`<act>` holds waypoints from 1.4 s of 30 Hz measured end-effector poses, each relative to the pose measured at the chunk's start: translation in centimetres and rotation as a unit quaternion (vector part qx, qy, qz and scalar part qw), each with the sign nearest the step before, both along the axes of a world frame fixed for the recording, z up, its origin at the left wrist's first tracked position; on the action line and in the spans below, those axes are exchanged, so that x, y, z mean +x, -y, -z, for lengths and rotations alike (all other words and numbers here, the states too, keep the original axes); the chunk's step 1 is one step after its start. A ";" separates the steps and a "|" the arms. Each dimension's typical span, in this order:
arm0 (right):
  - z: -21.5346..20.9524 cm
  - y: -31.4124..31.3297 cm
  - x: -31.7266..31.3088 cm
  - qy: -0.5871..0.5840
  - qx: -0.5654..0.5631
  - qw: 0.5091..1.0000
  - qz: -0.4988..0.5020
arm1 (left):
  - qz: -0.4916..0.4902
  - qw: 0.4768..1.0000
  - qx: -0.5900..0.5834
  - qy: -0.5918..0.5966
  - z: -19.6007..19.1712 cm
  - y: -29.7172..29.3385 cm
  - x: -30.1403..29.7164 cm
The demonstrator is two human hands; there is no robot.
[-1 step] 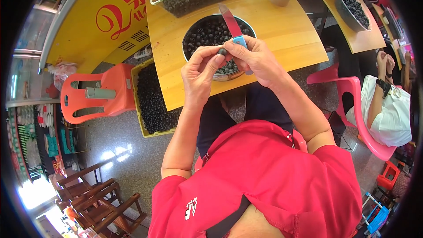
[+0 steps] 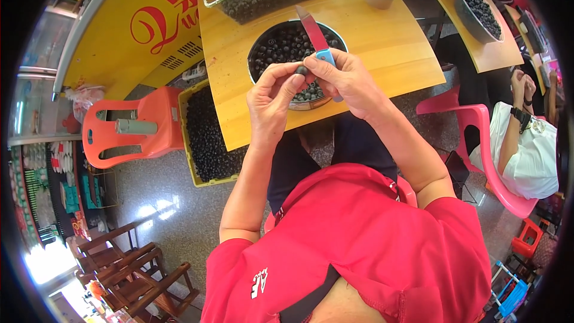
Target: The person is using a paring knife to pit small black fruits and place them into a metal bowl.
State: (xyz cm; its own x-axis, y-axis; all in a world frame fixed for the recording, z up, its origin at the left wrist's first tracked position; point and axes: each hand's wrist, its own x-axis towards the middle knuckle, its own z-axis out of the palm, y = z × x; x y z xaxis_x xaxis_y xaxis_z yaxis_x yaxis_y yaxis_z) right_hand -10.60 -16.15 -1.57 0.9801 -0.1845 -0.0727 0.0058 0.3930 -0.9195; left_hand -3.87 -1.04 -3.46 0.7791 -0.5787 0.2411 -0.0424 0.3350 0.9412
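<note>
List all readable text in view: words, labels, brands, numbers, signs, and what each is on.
Yellow cabinet: large red lettering, partly hidden by the table; wording not copied here.
Red shirt: white lettering on the left chest; not copied either.
Shelf packages: too small to read.

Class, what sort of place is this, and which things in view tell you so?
Probably a small shop with a work area: packaged goods are displayed at the left, a large yellow cabinet stands nearby, and containers of dark round pieces sit on wooden tables.
</note>
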 end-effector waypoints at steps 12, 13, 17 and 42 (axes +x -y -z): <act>-0.3 0.2 -0.3 0.007 -0.042 0.999 0.001 | -0.018 1.000 0.002 0.020 0.3 0.2 0.1; -0.3 0.2 -0.4 0.007 -0.042 0.999 0.001 | -0.020 1.000 -0.005 0.016 0.3 0.3 0.0; 0.0 0.3 -0.4 0.026 -0.078 0.996 0.015 | -0.005 0.999 -0.033 -0.017 0.2 0.5 0.0; 0.7 1.8 -1.2 0.152 -0.636 0.738 0.165 | 0.006 0.997 -0.035 -0.067 0.4 0.7 -0.4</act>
State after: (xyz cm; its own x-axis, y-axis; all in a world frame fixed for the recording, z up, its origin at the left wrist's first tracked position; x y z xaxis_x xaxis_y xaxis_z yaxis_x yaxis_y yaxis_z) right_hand -11.77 -17.97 -2.23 0.8017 -0.1458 0.5796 0.1913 -0.8562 -0.4800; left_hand -4.24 -1.74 -3.90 0.8004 -0.5734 0.1748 0.0867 0.3992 0.9128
